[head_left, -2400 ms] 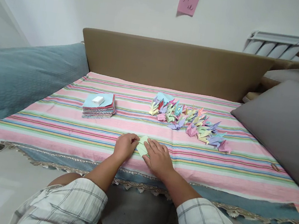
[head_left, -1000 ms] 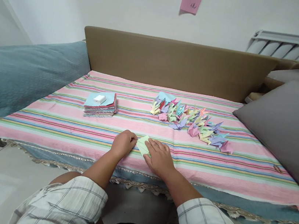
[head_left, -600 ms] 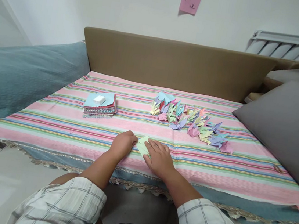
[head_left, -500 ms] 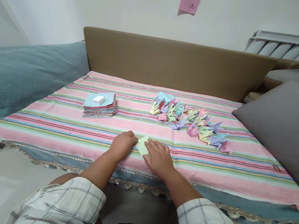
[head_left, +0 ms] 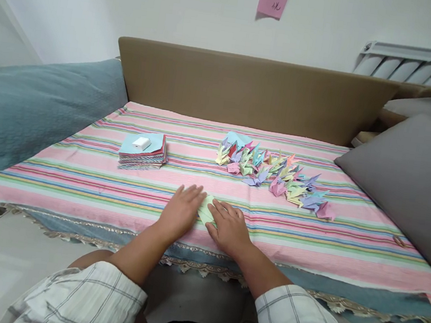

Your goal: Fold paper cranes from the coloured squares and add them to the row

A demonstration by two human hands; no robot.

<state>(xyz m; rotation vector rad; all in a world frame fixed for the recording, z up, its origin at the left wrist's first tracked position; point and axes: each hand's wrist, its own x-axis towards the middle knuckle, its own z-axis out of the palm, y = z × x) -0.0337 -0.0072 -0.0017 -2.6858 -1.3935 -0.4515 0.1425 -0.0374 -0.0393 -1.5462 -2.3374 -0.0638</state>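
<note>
A folded piece of light green paper (head_left: 205, 211) lies flat on the striped cloth (head_left: 87, 186), between my two hands. My left hand (head_left: 180, 210) lies flat along its left edge, fingers stretched out and pointing away from me. From the right, my right hand (head_left: 229, 227) rests with its fingers spread over the paper's right side, touching it and hiding part of it. Beyond my hands sits a heap of folded paper cranes (head_left: 274, 172) in several colours.
Left of the cranes stands a stack of square coloured paper (head_left: 142, 159) with a small white block (head_left: 141, 143) on top. A grey cushion (head_left: 408, 183) leans at the right. A brown board (head_left: 249, 91) runs along the back; a small brown object (head_left: 399, 241) lies near the cushion.
My left hand has gone from pinching the paper's left corner to lying flat with fingers extended along that edge. My right hand has hardly moved.
</note>
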